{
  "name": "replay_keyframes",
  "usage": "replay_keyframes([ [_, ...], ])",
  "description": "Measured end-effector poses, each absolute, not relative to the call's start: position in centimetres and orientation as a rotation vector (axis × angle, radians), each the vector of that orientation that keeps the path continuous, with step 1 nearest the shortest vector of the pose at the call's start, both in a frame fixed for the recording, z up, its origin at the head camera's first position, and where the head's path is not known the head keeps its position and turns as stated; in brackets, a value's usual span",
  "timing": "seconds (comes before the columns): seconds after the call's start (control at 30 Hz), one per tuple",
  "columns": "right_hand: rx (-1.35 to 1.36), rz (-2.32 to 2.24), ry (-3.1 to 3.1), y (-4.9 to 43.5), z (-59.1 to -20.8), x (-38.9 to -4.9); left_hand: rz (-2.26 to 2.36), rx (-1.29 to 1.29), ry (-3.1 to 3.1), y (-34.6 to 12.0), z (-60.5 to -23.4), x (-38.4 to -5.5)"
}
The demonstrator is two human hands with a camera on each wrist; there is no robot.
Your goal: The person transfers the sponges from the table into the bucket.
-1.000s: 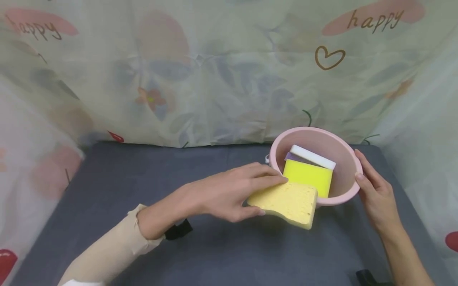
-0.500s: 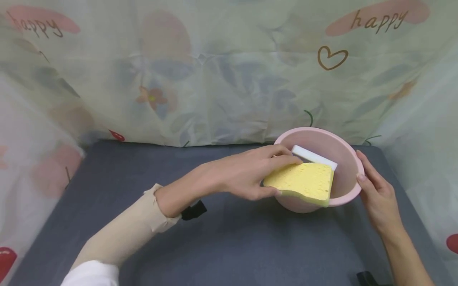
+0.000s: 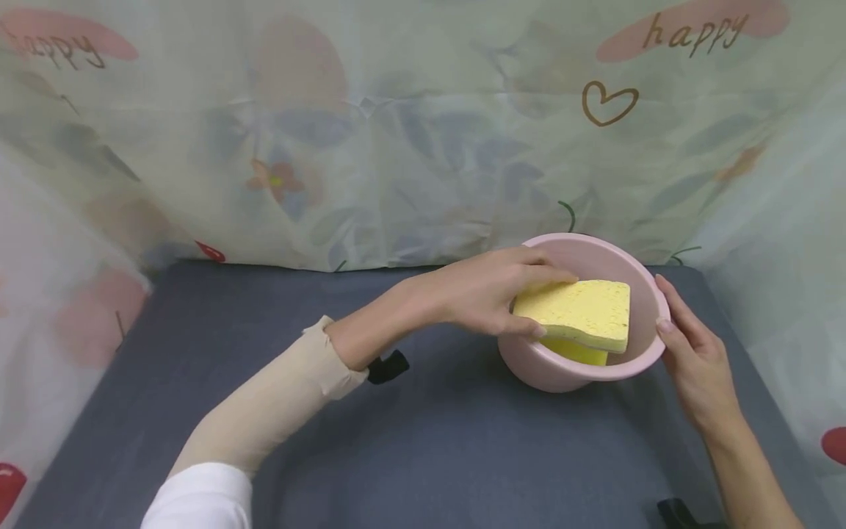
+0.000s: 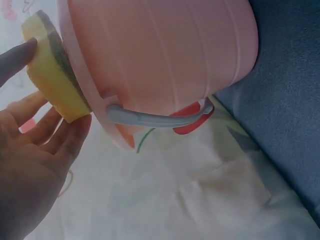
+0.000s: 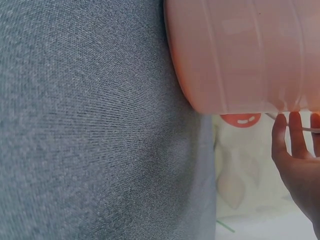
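My left hand (image 3: 492, 290) pinches a pale yellow sponge (image 3: 584, 312) between thumb and fingers, over the mouth of a pink bucket (image 3: 548, 367). In the left wrist view the sponge (image 4: 55, 70) shows a dark scouring layer on the side toward the bucket's rim. A brighter yellow sponge (image 3: 575, 351) lies inside, partly covered by the held one. Anything deeper in the bucket is hidden. My right hand (image 3: 700, 360) grips the bucket's right rim, thumb at the edge. In the right wrist view its fingers (image 5: 295, 132) touch the bucket wall.
The bucket stands toward the right back of a dark grey cloth-covered table (image 3: 423, 441). A grey handle (image 4: 155, 119) hangs along its side in the left wrist view. Patterned curtains (image 3: 396, 147) close in the back and both sides.
The left hand has carried the pale yellow sponge right and back, from in front of the bucket to over its mouth. It now hides the white block inside. The right hand keeps its hold.
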State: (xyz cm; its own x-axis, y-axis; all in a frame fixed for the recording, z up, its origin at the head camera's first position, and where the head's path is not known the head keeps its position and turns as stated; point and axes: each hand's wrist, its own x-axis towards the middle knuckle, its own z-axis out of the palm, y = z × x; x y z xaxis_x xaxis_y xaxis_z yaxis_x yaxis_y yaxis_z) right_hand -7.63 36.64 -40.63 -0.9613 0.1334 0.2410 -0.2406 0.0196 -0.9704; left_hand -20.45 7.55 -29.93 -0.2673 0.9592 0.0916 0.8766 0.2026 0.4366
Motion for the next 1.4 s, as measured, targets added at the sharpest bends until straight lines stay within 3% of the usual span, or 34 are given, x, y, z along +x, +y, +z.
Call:
replay_keyframes([
  [0.5,0.061,1.982,-2.082,36.7,-40.7,-7.2,0.650,1.768,2.211,9.7,-30.9,-22.2],
  [1.4,0.065,1.939,-2.132,36.4,-40.9,-7.7,0.625,1.727,2.309,8.6,-32.3,-22.7],
])
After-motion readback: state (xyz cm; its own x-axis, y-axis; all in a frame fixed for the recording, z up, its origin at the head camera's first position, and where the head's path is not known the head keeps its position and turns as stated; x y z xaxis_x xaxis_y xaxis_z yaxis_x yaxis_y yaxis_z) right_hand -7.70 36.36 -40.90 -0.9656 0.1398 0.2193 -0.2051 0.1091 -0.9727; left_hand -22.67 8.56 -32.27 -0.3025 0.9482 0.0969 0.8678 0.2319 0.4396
